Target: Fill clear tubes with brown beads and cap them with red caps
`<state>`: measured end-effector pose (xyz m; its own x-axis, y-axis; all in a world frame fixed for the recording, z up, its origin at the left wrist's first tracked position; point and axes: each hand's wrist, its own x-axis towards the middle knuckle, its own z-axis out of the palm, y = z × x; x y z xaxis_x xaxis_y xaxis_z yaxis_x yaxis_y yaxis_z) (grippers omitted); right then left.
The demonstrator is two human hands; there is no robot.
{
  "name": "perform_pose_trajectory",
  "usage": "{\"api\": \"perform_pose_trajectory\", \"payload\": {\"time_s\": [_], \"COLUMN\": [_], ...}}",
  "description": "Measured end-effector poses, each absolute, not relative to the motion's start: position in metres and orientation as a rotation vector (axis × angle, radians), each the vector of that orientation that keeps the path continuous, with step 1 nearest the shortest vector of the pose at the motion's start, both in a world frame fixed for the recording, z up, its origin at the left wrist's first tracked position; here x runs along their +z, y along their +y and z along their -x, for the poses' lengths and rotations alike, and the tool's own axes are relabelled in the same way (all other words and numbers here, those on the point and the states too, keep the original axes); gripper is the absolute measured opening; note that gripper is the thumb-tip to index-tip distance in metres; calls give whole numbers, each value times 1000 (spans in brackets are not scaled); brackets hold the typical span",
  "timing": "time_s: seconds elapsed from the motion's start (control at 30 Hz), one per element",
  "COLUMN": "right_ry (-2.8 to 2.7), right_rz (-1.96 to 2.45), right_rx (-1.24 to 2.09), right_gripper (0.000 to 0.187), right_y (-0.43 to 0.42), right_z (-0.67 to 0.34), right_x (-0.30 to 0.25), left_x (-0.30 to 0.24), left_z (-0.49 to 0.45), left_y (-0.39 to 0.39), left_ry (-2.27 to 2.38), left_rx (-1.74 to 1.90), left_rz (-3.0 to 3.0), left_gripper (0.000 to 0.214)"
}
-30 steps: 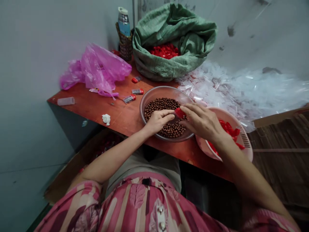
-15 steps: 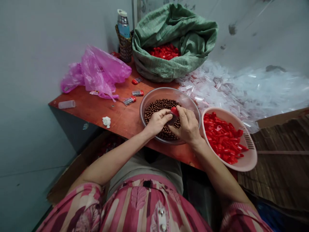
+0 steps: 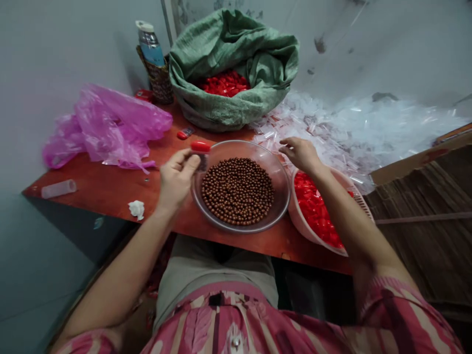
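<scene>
My left hand [image 3: 177, 177] pinches a small clear tube with a red cap [image 3: 201, 152], holding it above the left rim of a clear bowl [image 3: 282, 196] full of small brown balls [image 3: 238, 189]. My right hand [image 3: 300, 152] reaches out over the heap of empty clear tubes [image 3: 350, 132] beyond a pink basket [image 3: 300, 223] of red caps [image 3: 319, 216]. Its fingers are curled and loosely apart above the tubes. Nothing shows in that hand.
A green sack [image 3: 236, 64] with red caps stands at the back of the red table [image 3: 110, 189]. A crumpled pink plastic bag [image 3: 106, 125], a loose clear tube [image 3: 59, 188], a capped tube [image 3: 184, 132], a paper scrap [image 3: 137, 208] and a bottle in a woven holder [image 3: 153, 54] lie to the left.
Both hands were together over the bowl pressing a red cap onto a tube. They have parted: the left carries the capped tube leftward, the right has moved out over the clear tubes.
</scene>
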<state>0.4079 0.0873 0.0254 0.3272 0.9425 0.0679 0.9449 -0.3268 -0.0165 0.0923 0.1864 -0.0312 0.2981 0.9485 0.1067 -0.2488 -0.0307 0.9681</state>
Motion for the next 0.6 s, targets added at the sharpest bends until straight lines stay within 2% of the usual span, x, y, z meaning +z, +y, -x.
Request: {"api": "perform_pose_trajectory", "payload": {"time_s": [0.1,0.3,0.43,0.6], "right_ry": [-1734,-1878,-1942,-2114], "right_rz": [2916,3026,3060,3029], "right_rx": [-12,132,164,172], "right_gripper": [40,44,45,37], "right_y": [109,133,138,132], "right_z": [-453,-481,-486,-490], "right_x": [12,-20,-27,-26], "left_x": [-62,-114,-108,-73], "left_z": [-75,-58,-56,-67], "left_y": [225,258,252,221], "left_ry": [1031,1350,1417,1193], "left_rx": [1159,927,926,1058], "left_rz": [-1396,-1701,-1754,-1754], "left_gripper": [26,29,31,34]}}
